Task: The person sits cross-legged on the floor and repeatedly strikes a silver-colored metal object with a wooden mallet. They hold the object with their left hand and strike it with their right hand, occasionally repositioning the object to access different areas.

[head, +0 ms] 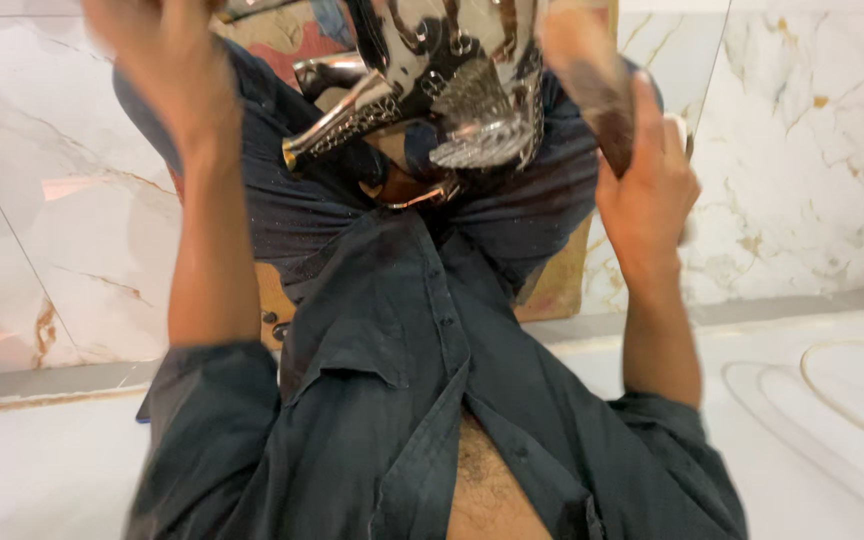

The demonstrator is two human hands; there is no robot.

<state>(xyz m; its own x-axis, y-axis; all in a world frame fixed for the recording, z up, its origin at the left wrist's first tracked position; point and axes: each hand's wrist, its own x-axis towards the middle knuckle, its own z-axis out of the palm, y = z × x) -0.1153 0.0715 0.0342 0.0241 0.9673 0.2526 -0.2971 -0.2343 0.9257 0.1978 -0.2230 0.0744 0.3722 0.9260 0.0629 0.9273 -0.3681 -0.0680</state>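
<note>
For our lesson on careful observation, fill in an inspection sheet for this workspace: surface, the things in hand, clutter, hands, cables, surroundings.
Surface: white marble-look floor with brown veins.
Things in hand: shiny embossed metal vessel, blurred, at the top edge over the lap.
Clutter: orange patterned mat under the legs; nothing else seen.
Hands: left hand blurred beside the vessel, grip unclear; right hand closed around a blurred brown object.
Cables: nothing seen.
Surroundings: grey strip between floor areas; dark button shirt, open at the bottom.

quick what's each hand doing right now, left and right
Left hand: blurred, raised by the shiny metal vessel; grip cannot be told.
Right hand: closed around a dark handle-like piece beside the vessel.
</note>
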